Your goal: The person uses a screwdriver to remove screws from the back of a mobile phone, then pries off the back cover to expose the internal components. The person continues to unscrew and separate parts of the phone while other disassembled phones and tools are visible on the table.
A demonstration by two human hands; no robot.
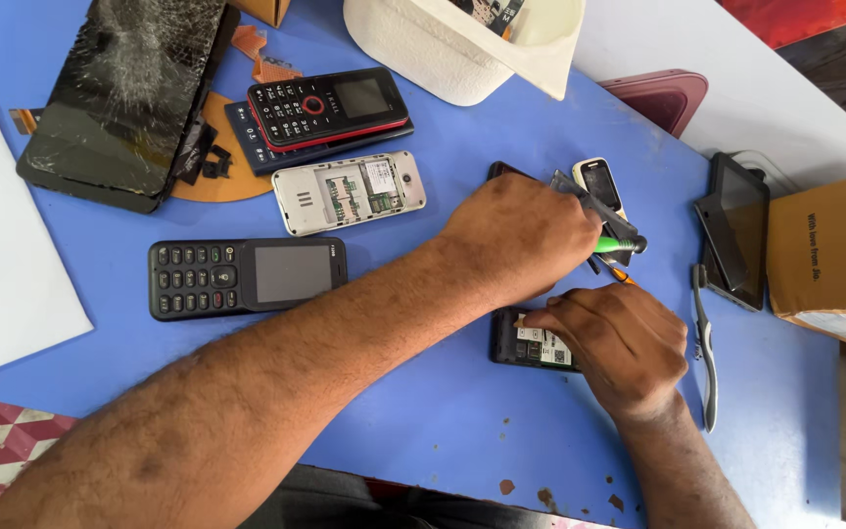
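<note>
On blue table (423, 421): right hand (624, 343) covers opened phone (531, 345); left hand (521, 235) grips half-hidden screwdriver (619, 243).

Your bench (423, 431) is smooth matt blue, chipped near the edge. The keypad phone (247, 277) before you is matt black plastic with a glossy screen. The big panel (119, 93) is cracked glass; the box (829, 257) is cardboard.
</note>
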